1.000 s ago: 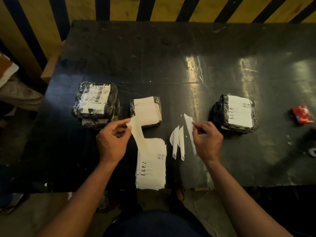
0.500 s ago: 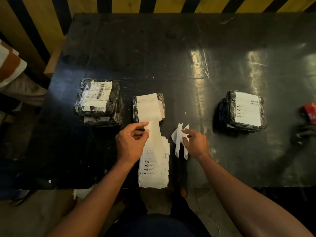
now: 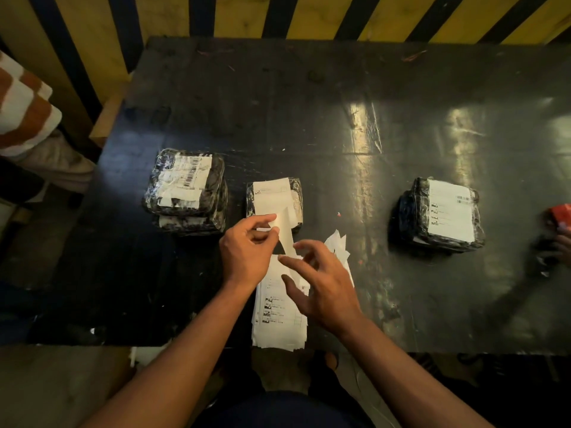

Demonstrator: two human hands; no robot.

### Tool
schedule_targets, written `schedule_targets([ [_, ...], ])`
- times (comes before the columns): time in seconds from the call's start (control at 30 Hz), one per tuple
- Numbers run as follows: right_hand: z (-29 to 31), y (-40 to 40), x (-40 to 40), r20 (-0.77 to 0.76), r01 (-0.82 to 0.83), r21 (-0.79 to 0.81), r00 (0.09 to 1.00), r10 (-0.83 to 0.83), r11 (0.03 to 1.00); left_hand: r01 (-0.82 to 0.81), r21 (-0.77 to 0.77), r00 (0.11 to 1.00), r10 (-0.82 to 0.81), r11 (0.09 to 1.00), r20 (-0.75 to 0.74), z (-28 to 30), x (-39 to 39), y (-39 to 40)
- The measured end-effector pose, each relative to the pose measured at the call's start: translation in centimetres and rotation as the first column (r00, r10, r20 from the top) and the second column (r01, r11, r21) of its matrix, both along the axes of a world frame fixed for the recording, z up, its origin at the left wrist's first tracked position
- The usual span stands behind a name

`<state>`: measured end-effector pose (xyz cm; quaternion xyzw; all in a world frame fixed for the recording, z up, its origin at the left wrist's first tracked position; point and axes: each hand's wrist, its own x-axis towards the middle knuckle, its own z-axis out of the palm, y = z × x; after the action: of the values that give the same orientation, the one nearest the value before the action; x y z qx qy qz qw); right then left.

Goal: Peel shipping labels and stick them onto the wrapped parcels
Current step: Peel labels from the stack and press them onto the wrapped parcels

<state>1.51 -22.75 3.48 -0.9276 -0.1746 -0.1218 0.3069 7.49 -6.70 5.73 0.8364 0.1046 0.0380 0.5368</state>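
**Inspector:** Start at the fingers. The left hand (image 3: 247,251) has thumb and forefinger pinched together on the lower edge of a white label (image 3: 282,211). The right hand (image 3: 321,285) has its fingers (image 3: 295,261) spread apart and holds nothing; it hovers over the label stack (image 3: 279,316).

**Supervisor:** Where is the label relative to its parcel?

**Inspector:** Its upper part lies on the middle parcel (image 3: 273,203); the lower part runs off the near edge toward the pinch. Whether the upper part is already stuck down, I cannot tell.

**Supervisor:** Risks?

**Inspector:** Three, in my judgement. First, the free tail could fold onto itself or catch the stack beneath, since both sit directly under it. Second, a pull from the left hand alone could drag the label askew or shift the parcel, as nothing is bracing it. Third, the glossy, wrinkled wrap may trap creases if the label is pressed unevenly.

**Supervisor:** Anything further out?

**Inspector:** Loose paper strips (image 3: 338,245) lie just beside the right hand and could stick to an exposed adhesive face. The left parcels (image 3: 185,189), stacked, and the right parcel (image 3: 445,211) already carry labels and sit well apart on the desk (image 3: 340,118). Another person's hand (image 3: 564,242) is at the far right edge near a red object (image 3: 562,213).
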Motion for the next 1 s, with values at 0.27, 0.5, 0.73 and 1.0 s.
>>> schedule_targets([
  [0.27,0.0,1.7,1.9,0.069,0.004,-0.123,0.998,0.004,0.992,-0.049,-0.064,0.997,0.044,0.997,-0.067,0.3,0.0,0.0],
  [0.5,1.1,1.0,1.9,-0.049,0.108,0.191,0.994,-0.1,0.976,-0.093,-0.39,0.991,0.046,0.916,-0.129,2.6,1.6,1.2],
  [0.73,4.5,-1.8,1.8,-0.422,0.352,0.687,0.906,-0.045,0.636,0.0,-0.348,0.948,-0.111,0.937,-0.3,2.7,0.3,3.9],
  [1.0,4.7,-3.2,1.3,-0.535,0.461,0.795,0.839,0.098,0.395,0.042,-0.679,0.927,-0.283,0.733,-0.248,2.4,-2.3,3.4],
])
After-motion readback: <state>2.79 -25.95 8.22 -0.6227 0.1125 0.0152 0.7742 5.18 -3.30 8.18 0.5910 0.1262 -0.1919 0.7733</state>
